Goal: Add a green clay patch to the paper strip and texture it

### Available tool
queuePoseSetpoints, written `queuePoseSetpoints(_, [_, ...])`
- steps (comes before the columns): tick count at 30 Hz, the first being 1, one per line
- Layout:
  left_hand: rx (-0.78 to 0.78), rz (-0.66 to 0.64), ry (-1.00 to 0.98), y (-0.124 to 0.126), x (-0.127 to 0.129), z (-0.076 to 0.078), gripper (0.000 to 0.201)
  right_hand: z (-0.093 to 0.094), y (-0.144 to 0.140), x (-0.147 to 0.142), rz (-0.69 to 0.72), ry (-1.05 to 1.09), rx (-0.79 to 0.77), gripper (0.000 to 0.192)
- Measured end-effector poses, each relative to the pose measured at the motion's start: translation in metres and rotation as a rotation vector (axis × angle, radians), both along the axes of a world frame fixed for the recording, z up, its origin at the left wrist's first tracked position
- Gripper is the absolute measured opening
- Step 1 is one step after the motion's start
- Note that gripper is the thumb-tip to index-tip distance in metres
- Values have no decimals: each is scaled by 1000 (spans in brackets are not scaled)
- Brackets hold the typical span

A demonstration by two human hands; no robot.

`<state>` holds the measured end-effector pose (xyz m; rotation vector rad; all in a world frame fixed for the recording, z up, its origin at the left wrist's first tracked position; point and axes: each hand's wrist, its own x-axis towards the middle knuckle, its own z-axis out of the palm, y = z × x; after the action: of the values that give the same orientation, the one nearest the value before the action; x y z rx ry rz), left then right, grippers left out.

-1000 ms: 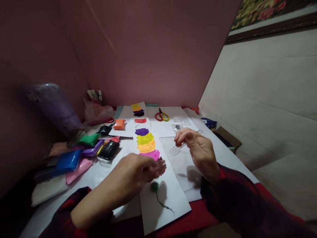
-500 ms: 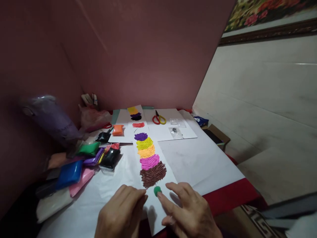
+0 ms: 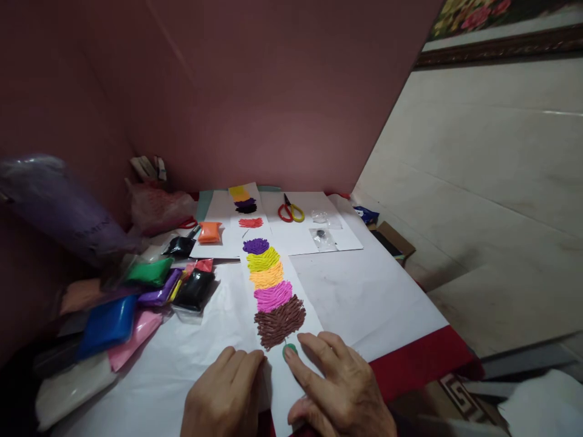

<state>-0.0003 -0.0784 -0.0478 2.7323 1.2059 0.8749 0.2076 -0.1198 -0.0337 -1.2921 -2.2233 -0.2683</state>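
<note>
Right hand [image 3: 339, 388] index tip presses green clay blob [image 3: 289, 351] flat onto paper strip [image 3: 291, 388] w/ left hand [image 3: 228, 394] fingers loosely spread steadying it; next, I'd judge, smear clay outward.

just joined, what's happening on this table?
A person is pressing a small green clay ball onto a white paper strip with the right hand, just below a column of textured clay patches. The left hand rests flat on the strip's left edge. Clay packets lie to the left; scissors sit at the far end.
</note>
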Motion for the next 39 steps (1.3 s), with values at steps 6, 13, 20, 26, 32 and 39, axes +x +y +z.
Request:
queuePoseSetpoints(6, [-14,24,72,0,3,-2,26,0,1,0,-10,-3,5,48])
queuePoseSetpoints(13, [-19,30,72,-1,4,-1,27,1,-1,0,-1,-2,-31,44])
queuePoseSetpoints(20, [8,42,85,-1,5,1,26,1,0,-1,-5,-45,-14,48])
queuePoseSetpoints(26, [-14,37,89,-2,4,0,26,0,-1,0,3,-41,-43,50])
queuePoseSetpoints(32, [-29,33,71,-2,4,-1,25,-1,-1,-1,38,3,-80,50])
queuePoseSetpoints(39, [-43,31,73,-2,4,0,25,-2,1,-1,66,33,-134,46])
